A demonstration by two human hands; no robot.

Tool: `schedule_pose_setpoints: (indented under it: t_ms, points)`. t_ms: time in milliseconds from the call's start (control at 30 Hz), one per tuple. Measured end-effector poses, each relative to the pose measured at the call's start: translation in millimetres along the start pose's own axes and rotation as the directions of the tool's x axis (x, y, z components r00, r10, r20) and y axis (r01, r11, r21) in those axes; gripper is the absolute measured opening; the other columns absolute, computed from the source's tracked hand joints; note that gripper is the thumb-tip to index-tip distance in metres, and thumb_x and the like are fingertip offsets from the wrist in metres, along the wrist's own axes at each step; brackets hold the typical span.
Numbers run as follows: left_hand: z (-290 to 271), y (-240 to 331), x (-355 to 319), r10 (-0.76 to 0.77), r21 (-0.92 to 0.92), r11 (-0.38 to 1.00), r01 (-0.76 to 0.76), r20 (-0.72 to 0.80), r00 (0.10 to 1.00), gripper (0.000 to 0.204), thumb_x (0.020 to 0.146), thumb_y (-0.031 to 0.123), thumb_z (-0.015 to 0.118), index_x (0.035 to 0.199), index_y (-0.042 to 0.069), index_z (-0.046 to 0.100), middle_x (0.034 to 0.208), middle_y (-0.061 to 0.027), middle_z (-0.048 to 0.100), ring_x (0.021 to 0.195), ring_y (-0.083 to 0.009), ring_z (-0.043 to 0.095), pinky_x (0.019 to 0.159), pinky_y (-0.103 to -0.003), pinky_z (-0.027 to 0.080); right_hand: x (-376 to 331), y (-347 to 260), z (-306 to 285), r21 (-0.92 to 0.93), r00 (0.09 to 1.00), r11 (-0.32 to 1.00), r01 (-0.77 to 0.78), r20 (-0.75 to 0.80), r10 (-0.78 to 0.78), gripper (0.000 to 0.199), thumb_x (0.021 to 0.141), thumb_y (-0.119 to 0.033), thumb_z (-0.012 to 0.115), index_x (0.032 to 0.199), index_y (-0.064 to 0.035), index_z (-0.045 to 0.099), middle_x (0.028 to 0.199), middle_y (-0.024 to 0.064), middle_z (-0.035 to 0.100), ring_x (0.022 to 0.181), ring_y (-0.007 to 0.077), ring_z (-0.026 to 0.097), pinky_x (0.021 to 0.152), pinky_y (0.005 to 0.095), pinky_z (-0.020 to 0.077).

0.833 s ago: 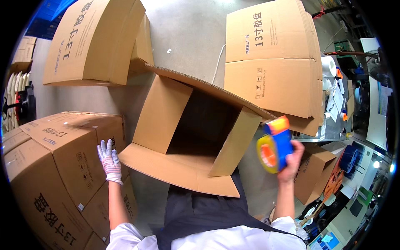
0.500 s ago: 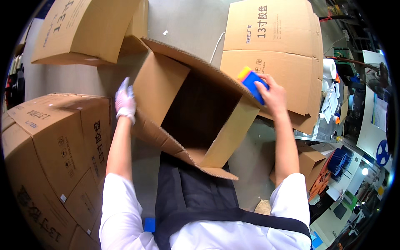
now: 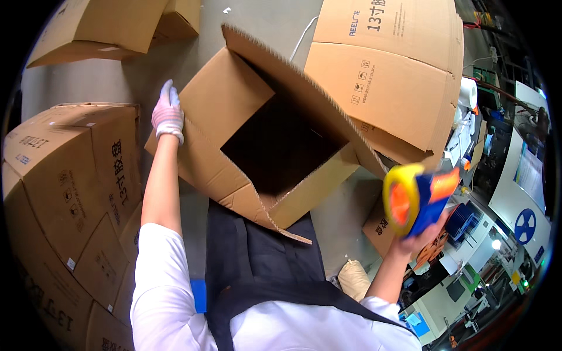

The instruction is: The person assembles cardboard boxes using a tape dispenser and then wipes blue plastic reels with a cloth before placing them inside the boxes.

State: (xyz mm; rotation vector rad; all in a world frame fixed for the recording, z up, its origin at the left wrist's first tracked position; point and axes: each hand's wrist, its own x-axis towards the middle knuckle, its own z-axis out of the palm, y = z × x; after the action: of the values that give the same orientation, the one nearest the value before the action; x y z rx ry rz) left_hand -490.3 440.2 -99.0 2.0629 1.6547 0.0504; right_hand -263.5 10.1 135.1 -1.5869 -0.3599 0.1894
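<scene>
An unsealed cardboard box [image 3: 211,117] stands tilted before me, with its flaps spread and its dark inside facing up. My left hand [image 3: 168,114], in a white and pink glove, lies along the box's left side with its fingers stretched out. My bare right hand [image 3: 422,237] is wrapped around a blue and orange tape dispenser [image 3: 436,196] carrying a yellow roll. The dispenser is beyond the box's right corner, apart from the flaps and a little blurred by motion.
Closed cartons [image 3: 64,164] are stacked on the left. Another carton [image 3: 111,29] stands far left. Flattened cartons [image 3: 374,88] lean at the far right, near a cluttered bench [image 3: 462,137]. A smaller box [image 3: 377,228] and a beige bag [image 3: 353,279] sit low on the right.
My right hand has swung the tape dispenser right and toward me, away from the box's far flap. The box has turned and tilted, and its far flap stands higher. My left hand stays beside it.
</scene>
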Motion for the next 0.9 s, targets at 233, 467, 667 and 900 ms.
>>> schedule_pose_setpoints:
  t_ms: [233, 467, 667, 900]
  points:
    - [21, 36, 6, -0.073, 0.053, 0.996, 0.069, 0.064, 0.995, 0.039, 0.093, 0.044, 0.035, 0.126, 0.027, 0.050, 0.105, -0.0171, 0.062, 0.096, -0.0374, 0.058, 0.084, -0.043, 0.045, -61, 156, 51, -0.648, 0.688, 0.653, -0.391, 0.266, 0.676, 0.030, 0.081, -0.020, 0.064, 0.104, -0.0019, 0.063, 0.094, 0.0115, 0.067, 0.087, 0.0177, 0.064, 0.078, 0.0294, 0.0494]
    - [47, 37, -5, -0.003, 0.188, 0.982, 0.022, -0.099, 0.995, 0.041, 0.094, 0.040, 0.035, 0.121, 0.015, 0.053, 0.109, -0.0125, 0.063, 0.095, -0.0327, 0.060, 0.084, -0.042, 0.046, -22, 23, 18, -0.260, 0.947, 0.960, -0.102, 0.270, 0.174, 0.050, 0.079, -0.036, 0.066, 0.109, 0.0024, 0.057, 0.106, 0.0127, 0.061, 0.100, 0.0234, 0.059, 0.090, 0.0348, 0.0459]
    - [49, 54, 1, -0.005, 0.217, 0.976, 0.021, -0.073, 0.997, 0.042, 0.093, 0.042, 0.035, 0.120, 0.015, 0.054, 0.109, -0.0125, 0.063, 0.099, -0.0298, 0.059, 0.087, -0.040, 0.045, 85, 32, 9, -0.496, 0.964, 0.831, -0.252, -0.203, 0.172, 0.030, 0.094, -0.028, 0.047, 0.109, -0.0032, 0.052, 0.092, 0.0080, 0.056, 0.084, 0.0147, 0.055, 0.078, 0.0305, 0.0458]
    - [51, 23, 4, 0.027, -0.609, 0.793, 0.006, 0.045, 0.999, 0.043, 0.093, 0.046, 0.040, 0.116, 0.017, 0.060, 0.107, -0.0116, 0.064, 0.096, -0.0276, 0.061, 0.089, -0.037, 0.044, -69, 138, 89, -0.587, 0.813, 0.691, -0.421, 0.094, 0.575, 0.027, 0.083, -0.017, 0.065, 0.106, -0.0039, 0.061, 0.080, 0.0034, 0.063, 0.072, 0.0075, 0.057, 0.067, 0.0239, 0.0478]
